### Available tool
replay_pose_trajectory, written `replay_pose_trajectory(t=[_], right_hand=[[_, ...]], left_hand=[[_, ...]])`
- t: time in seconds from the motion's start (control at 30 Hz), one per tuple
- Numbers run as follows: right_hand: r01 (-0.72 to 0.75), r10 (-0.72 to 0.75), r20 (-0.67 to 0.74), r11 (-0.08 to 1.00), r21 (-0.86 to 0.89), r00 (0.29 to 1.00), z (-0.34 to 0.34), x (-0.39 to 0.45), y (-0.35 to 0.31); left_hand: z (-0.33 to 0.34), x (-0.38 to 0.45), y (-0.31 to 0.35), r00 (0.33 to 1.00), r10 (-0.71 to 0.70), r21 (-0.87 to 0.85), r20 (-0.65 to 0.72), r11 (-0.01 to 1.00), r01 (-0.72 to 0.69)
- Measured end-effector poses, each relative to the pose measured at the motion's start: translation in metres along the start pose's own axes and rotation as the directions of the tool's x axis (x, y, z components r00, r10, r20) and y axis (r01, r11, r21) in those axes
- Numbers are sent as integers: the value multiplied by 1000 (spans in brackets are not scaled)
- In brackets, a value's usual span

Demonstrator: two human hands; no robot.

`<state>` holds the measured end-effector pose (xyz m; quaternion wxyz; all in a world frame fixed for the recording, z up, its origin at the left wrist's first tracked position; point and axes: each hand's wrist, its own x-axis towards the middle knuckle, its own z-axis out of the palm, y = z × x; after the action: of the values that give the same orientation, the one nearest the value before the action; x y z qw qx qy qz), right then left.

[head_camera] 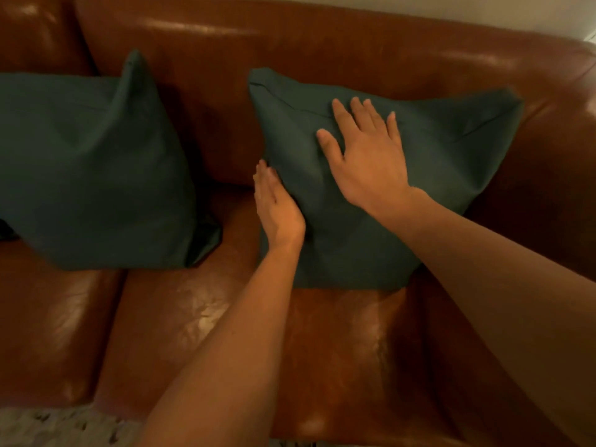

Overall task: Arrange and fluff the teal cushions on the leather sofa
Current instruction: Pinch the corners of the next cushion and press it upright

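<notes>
Both hands, left (277, 208) and right (364, 156), press flat-fingered on soft teal cushion (451, 156), glossy leather sofa (322, 43).

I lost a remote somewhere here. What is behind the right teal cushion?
Behind the right cushion only the sofa's leather backrest shows above it. The cushion, with both hands against it, covers whatever lies lower behind it.

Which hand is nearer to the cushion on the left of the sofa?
The left hand. It lies flat against the left edge of the right cushion, facing the gap toward the left cushion. The right hand presses the right cushion's front face, farther away.
</notes>
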<state>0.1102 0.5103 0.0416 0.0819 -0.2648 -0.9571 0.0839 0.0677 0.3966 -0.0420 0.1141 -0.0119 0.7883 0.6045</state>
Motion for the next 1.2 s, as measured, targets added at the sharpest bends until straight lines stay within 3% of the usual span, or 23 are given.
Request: replay_pose_trajectory(t=[0.1,0.2,0.3,0.37,0.43,0.5,0.6,0.67,0.77,0.97,1.03,1.1,1.2], right_hand=[[-12,12,-3,999,33,1000,1,0,2],[-16,16,1,998,67,1000,3,-1,2],[-27,27,4,997,76,1000,3,-1,0],[-29,29,5,996,82,1000,3,-1,-1],[-25,25,1,996,85,1000,2,-2,-1],[-23,23,-3,995,92,1000,2,-2,-1],[-32,33,-5,994,104,999,2,-1,-1],[-39,40,-9,994,105,999,3,0,0],[-34,37,-22,993,111,999,6,-2,1],[-32,38,-49,992,125,998,11,-4,1],[-27,33,-50,992,123,998,11,-4,2],[-22,28,-47,992,127,999,12,-4,2],[-24,28,-35,992,121,999,10,-6,1]], left_hand=[[0,0,-22,989,-99,8,-107,995,100],[-10,-6,-59,967,-255,-56,-25,966,253],[-25,0,-92,839,-534,-33,105,841,539],[-34,10,-97,785,-599,-41,157,790,611],[-37,30,-90,844,-497,-83,201,850,520],[-32,52,-55,937,-304,-231,170,912,338],[-17,69,-13,983,-108,-229,151,963,141],[-14,52,-33,973,-169,-165,159,967,195],[-21,19,-85,882,-459,-172,109,865,472],[-23,-4,-122,755,-633,-240,168,717,654],[-26,-12,-131,765,-624,-225,160,731,644],[-30,-17,-141,819,-558,-120,135,811,572],[-47,-19,-159,883,-455,238,112,875,421]])
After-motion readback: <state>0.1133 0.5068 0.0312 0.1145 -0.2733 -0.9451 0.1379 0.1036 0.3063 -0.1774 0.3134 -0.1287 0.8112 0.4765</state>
